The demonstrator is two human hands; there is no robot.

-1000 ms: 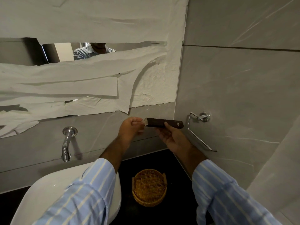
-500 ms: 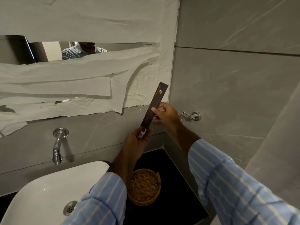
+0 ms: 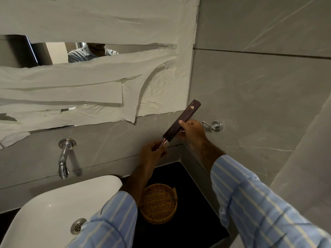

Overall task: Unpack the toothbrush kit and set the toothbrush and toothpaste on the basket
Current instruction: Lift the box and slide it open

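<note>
- The right hand (image 3: 192,130) holds the box (image 3: 181,120), a long dark carton, tilted, with its upper end toward the mirror corner and its lower end down and left.
- The right thumb lies across the box's front face near the middle; the other fingers curl round behind it, so the box is clamped between thumb and fingers.
- The left hand (image 3: 152,153) is just below the box's open lower end.
- The left fingers (image 3: 162,149) are bunched together, pinching a thin red-and-white item (image 3: 163,141) that sticks out of the box's mouth; whether it is the toothbrush or the toothpaste cannot be told.
- Only a short piece of that item shows between the box's edge and the left fingertips; the rest is inside the box or hidden by the hand.
- The basket (image 3: 158,203), round and woven, sits on the dark counter (image 3: 197,212), well below both hands and partly behind the left forearm.
- The sink (image 3: 53,212) is left of the basket, the tap (image 3: 64,158) on the wall above it.
- A chrome holder (image 3: 215,125) is fixed to the wall just right of the right hand.
</note>
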